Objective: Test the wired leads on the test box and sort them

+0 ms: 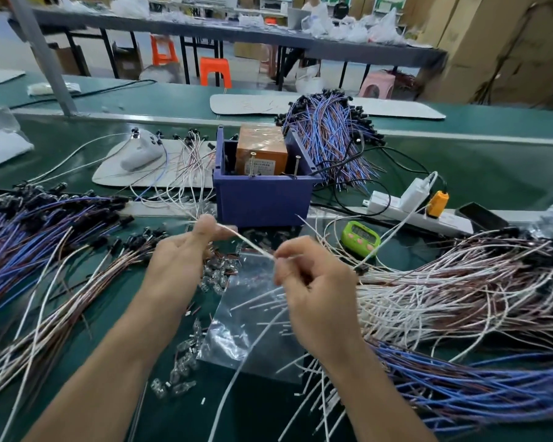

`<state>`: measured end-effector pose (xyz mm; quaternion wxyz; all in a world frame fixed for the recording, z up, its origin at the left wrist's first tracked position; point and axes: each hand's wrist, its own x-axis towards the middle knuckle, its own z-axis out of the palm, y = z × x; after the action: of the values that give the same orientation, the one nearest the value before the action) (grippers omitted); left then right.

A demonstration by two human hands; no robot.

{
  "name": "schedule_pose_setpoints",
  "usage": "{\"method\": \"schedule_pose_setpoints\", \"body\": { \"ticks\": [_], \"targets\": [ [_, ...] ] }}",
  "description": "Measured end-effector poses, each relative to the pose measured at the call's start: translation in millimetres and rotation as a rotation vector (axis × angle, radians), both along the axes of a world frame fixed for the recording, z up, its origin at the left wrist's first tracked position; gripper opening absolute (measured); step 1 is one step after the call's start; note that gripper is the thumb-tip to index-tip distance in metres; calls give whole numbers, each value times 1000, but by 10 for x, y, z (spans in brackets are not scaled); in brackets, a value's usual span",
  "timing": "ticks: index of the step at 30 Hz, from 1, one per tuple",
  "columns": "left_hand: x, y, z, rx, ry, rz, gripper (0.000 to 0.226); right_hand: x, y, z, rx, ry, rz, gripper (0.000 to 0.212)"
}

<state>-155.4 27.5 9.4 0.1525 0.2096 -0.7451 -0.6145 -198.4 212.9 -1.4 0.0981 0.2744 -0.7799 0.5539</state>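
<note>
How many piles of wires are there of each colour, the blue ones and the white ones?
Blue wire piles: 3, at left, behind the box, at lower right
White wire piles: 3, at lower left, beside the box, at right
Total: 6

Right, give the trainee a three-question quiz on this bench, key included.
1. True or false: both hands pinch the same white lead.
2. What stands inside the blue test box? A) an orange block B) a green timer C) a power strip
3. Fill in: the green timer lies to the ____ of the box.

Key:
1. True: the left hand and right hand each grip one end of it.
2. A, the orange block.
3. Right.
</note>
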Motion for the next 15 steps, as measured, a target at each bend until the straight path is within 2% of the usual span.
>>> {"method": "schedule_pose_setpoints", "body": {
  "ticks": [4,7,12,13,15],
  "targets": [
    [-110,-178,-20,566,120,121,27,60,-58,-31,230,-57,92,13],
    [-96,-354,-50,803,130,209,43,15,-40,18,224,-125,33,14],
    [-92,-346,-73,782,50,-6,30,-127,137,183,11,-278,-142,21],
    [-98,-310,-61,767,43,-48,27,-145,179,205,7,-325,-130,21],
    [-99,-258,-28,752,43,-125,20,-176,259,233,127,-416,-25,20]
  ]
}}
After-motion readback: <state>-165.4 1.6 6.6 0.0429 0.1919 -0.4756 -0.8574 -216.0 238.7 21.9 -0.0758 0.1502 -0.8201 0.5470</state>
